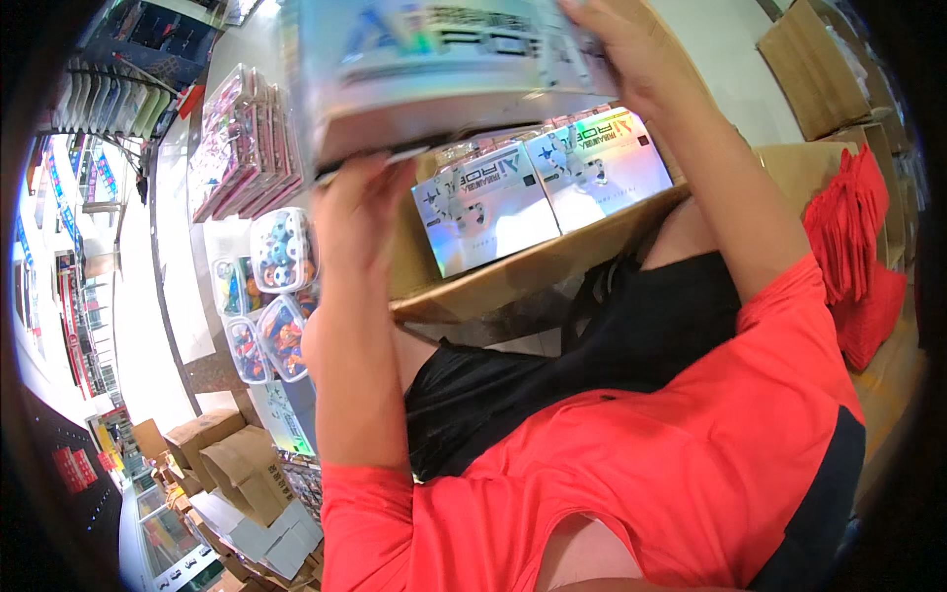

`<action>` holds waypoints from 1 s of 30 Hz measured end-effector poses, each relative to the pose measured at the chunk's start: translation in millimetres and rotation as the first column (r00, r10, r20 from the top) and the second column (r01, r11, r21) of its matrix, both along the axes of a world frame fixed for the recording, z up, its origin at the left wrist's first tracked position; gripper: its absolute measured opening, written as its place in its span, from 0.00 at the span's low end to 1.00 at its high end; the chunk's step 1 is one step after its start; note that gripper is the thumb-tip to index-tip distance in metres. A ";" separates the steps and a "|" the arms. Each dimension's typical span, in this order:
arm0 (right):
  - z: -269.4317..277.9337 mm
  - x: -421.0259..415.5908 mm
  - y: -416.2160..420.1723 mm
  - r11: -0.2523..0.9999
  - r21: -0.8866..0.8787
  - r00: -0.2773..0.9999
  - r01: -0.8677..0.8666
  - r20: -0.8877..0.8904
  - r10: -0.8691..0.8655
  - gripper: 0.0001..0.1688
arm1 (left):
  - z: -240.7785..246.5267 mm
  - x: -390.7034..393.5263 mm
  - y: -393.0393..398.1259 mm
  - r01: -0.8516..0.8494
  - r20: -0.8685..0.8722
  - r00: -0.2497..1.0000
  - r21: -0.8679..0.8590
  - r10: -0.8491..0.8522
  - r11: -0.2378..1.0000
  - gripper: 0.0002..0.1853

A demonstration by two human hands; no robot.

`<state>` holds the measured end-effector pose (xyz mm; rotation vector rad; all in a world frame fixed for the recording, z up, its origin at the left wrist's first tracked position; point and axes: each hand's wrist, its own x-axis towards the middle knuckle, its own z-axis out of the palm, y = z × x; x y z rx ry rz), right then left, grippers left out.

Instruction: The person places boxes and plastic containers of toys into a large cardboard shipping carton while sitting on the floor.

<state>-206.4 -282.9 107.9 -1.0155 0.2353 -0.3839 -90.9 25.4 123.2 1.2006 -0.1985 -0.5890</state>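
Observation:
Both hands grip a shiny silver product box (444,81), held up at the top of the view and slightly blurred. My left hand (362,200) holds its lower left corner from beneath. At its right side is my right hand (621,55), fingers partly cut off by the upper edge. Below the raised box stands an open cardboard carton (510,266), in front of my lap. Inside it, similar silver boxes lie side by side, one on the left (484,211) and one on the right (603,174), printed with pictures of a robot toy.
Clear tubs of small toys (281,251) and a stack of pink flat packages (248,148) stand to the left. Brown cartons (248,473) are at the lower left. Red fabric bags (847,229) hang at the right, near another open carton (814,70).

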 end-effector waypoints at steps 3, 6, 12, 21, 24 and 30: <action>-41.9 -4.4 -57.3 0.993 -0.004 0.983 0.116 -0.143 -0.116 0.23 | -75.4 26.7 -82.3 0.079 -0.244 0.966 -0.025 -0.083 0.997 0.12; -76.7 9.7 -99.0 0.976 -0.151 0.980 0.155 -0.100 -0.171 0.27 | -146.1 48.6 -137.9 0.074 -0.491 0.861 -0.138 -0.133 0.988 0.09; -119.5 22.8 -153.3 0.890 -0.440 0.956 0.122 -0.188 -0.225 0.30 | -235.0 47.9 -203.8 0.047 -0.709 0.675 -0.231 -0.202 0.972 0.07; -216.0 7.0 -169.3 0.775 -0.630 0.714 -0.049 -0.565 -0.414 0.36 | -145.6 49.4 -211.6 0.896 -0.433 0.359 0.407 -0.827 0.176 0.24; -220.7 0.0 -161.5 0.820 -0.560 0.629 -0.117 -0.681 -0.375 0.36 | -153.8 109.8 -193.3 0.659 -0.163 0.725 0.446 -0.669 0.606 0.28; -266.9 0.0 -169.9 0.777 -0.618 0.664 -0.118 -0.631 -0.401 0.37 | -293.1 122.5 -224.0 0.307 -0.011 0.921 0.633 -0.389 0.711 0.54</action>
